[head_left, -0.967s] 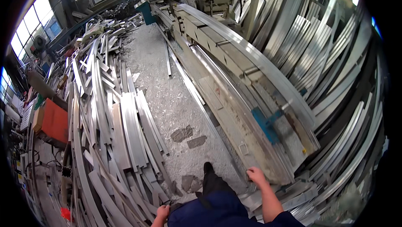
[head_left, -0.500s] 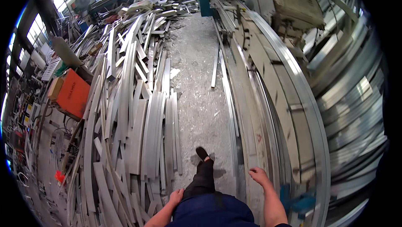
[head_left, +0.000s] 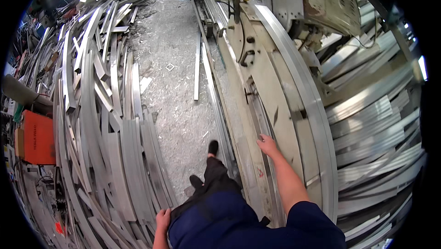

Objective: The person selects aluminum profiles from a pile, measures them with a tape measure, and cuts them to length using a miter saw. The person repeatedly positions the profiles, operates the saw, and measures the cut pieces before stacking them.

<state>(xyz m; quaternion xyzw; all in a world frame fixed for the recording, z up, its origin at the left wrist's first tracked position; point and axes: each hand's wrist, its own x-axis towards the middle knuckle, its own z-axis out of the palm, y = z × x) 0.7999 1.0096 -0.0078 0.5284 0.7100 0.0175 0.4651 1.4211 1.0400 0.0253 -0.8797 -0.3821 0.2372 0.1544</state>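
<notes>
My right hand reaches forward over the long beige machine bed on my right. Its fingers are loosely curled, and I see nothing in them. Whether it touches the bed I cannot tell. Down at my left side, my left hand hangs by my hip with the fingers curled in, no object visible. Nearest to it is a big pile of silver metal profiles. A long bright metal profile runs along the right side of the bed.
A grey floor strip littered with metal shavings runs between pile and machine. One thin profile lies on it. An orange box stands at the left. A beige machine housing rises at far right, beside stacked profiles.
I have stepped forward and my view has swung right. My right arm has stretched farther out over the machine bed. My left hand has dropped back beside my hip.
</notes>
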